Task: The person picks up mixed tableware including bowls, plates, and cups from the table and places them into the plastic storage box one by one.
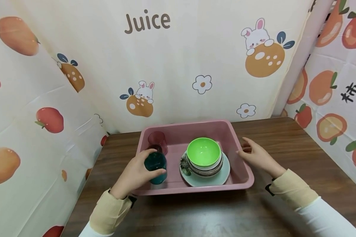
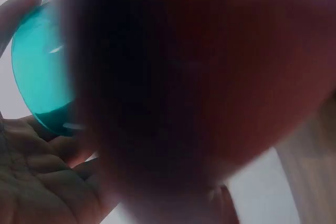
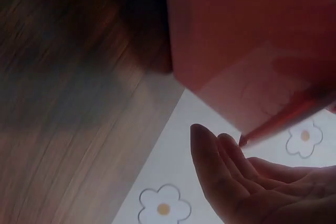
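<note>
My left hand (image 1: 136,172) spans a teal see-through cup (image 1: 158,179) at the left end of a pink plastic tub (image 1: 195,189), thumb on the near side and fingers on the far side. The left wrist view shows the cup (image 2: 42,66) between thumb and fingers, partly hidden by the tub's blurred wall. My right hand (image 1: 259,158) is at the tub's right wall, fingers loosely extended and the thumb right at the rim. In the right wrist view, the fingertips lie close to the rim's edge. A reddish see-through cup (image 1: 157,137) stands behind the teal one.
Inside the tub, a bright green bowl (image 1: 204,152) tops several stacked bowls (image 1: 209,171) on a pale blue plate (image 1: 223,176) with a dark plant pattern. The tub stands on a dark wooden table (image 1: 201,217), close to a fruit-printed cloth backdrop (image 1: 178,98).
</note>
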Demonstrator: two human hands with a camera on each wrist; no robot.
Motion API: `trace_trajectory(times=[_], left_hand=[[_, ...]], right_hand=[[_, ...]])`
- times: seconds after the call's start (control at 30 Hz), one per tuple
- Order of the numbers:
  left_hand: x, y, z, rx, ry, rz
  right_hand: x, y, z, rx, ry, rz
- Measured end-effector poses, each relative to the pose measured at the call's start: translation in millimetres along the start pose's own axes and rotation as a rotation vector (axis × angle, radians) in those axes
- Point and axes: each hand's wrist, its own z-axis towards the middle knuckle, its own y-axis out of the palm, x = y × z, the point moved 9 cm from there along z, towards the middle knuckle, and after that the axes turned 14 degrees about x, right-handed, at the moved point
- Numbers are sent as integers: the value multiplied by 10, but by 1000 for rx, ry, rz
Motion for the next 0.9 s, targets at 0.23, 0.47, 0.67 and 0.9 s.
trace_trajectory(times=[0.23, 0.47, 0.67, 0.9], left_hand=[[-110, 69, -20, -19, 2, 46], [-162, 119, -15, -25, 14, 81], [-171, 159, -23, -27, 37, 104], [-175, 168, -51, -21, 69, 132]], right_hand=[[-73, 147, -26, 6, -56, 67], [-100, 157, -35, 30, -54, 72], [-109, 172, -43, 26, -35, 81], [-115, 176, -36, 32, -33, 80]])
